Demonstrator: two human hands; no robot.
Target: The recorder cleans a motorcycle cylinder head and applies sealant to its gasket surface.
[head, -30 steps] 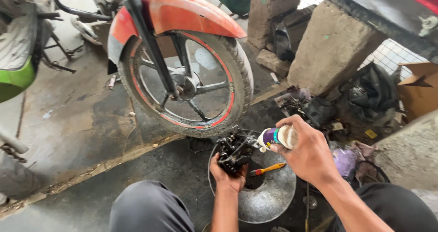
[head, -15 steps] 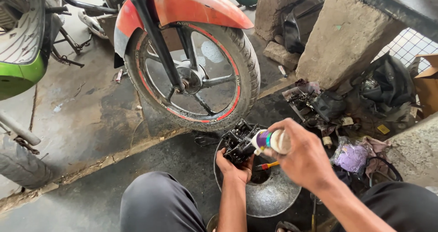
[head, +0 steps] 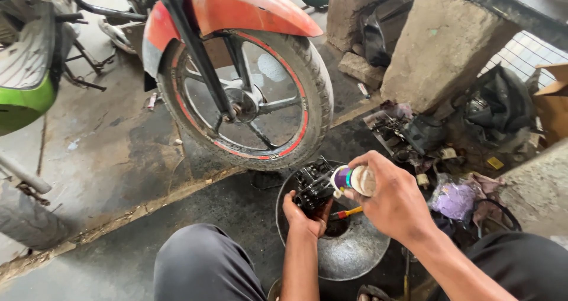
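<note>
Left hand (head: 305, 215) wrapped under a black greasy engine part (head: 312, 185), over a metal bowl (head: 349, 256). Right hand (head: 393, 203) squeezed around a spray can (head: 353, 179), just right of the part. Motorbike wheel (head: 248, 100) beyond both hands.

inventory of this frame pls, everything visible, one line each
engine part: 1, black, greasy, held over the basin
spray can: 1, white and purple, nozzle toward the engine part
metal basin: 1, grey, on the floor between the knees
screwdriver: 1, orange handle, in the basin
motorcycle wheel: 1, black tyre, red rim stripe, red mudguard above
green bike body: 1, far left
concrete pillar: 1, grey, upper right
cardboard box: 1, brown, right edge
left hand: grips the engine part
right hand: holds the spray can
</note>
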